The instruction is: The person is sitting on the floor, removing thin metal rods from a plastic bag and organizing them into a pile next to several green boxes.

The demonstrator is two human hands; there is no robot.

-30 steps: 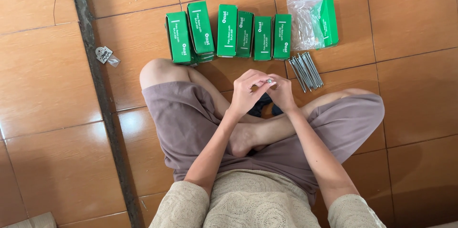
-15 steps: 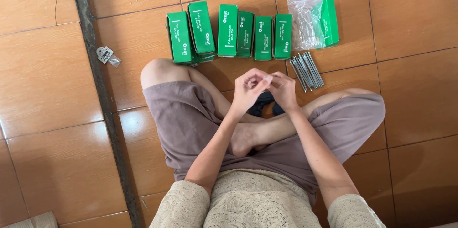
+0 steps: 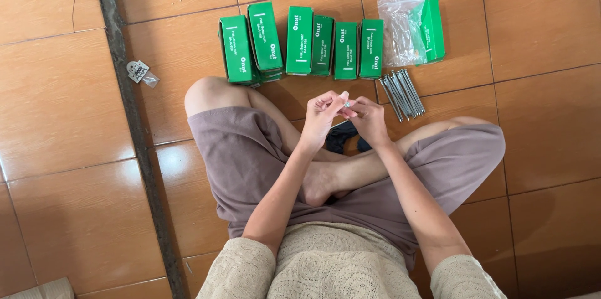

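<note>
Together, the left hand [image 3: 322, 114] and right hand [image 3: 369, 117] pinch a small nail [image 3: 346, 104] above the crossed legs, near loose nails [image 3: 404, 92] and green boxes [image 3: 299, 42] on the tiled floor [image 3: 62, 105].

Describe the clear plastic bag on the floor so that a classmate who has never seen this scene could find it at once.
Follow the row of green boxes on the tiled floor to its right end. There the clear plastic bag lies partly over the last green box, above the loose nails. It alone is see-through and crinkled.
</note>
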